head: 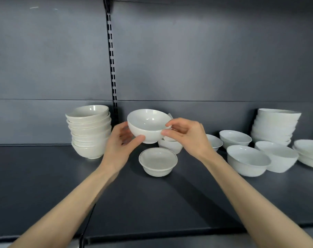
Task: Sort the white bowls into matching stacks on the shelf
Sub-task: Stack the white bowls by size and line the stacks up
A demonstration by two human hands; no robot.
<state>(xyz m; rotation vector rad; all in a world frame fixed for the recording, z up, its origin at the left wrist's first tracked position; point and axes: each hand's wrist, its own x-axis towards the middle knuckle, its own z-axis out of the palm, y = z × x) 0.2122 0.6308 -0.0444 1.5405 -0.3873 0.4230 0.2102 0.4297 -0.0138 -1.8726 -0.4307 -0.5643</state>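
The dark shelf (pixel 44 176) has a wide bare stretch across the lower left and centre of the frame, running to its front edge along the bottom; the right side is crowded. A slotted upright (pixel 112 68) divides the back panel just left of centre. Left of it, against the panel, stands a tall stack of cream bowls (pixel 89 131); at the far right stands a white stack (pixel 275 126), with loose white bowls (pixel 247 160) close together in front of it and a short pile (pixel 309 153) cut by the right edge. At centre a white bowl (pixel 148 126) is held upright above the shelf, over a small grey-rimmed bowl (pixel 158 161) and two more bowls (pixel 171 145) behind. The left hand (pixel 121 142) cups its lower left side, thumb curled beneath; the right hand (pixel 189 136) pinches its right rim between thumb and fingertips. Both bare forearms reach in from the lower corners.
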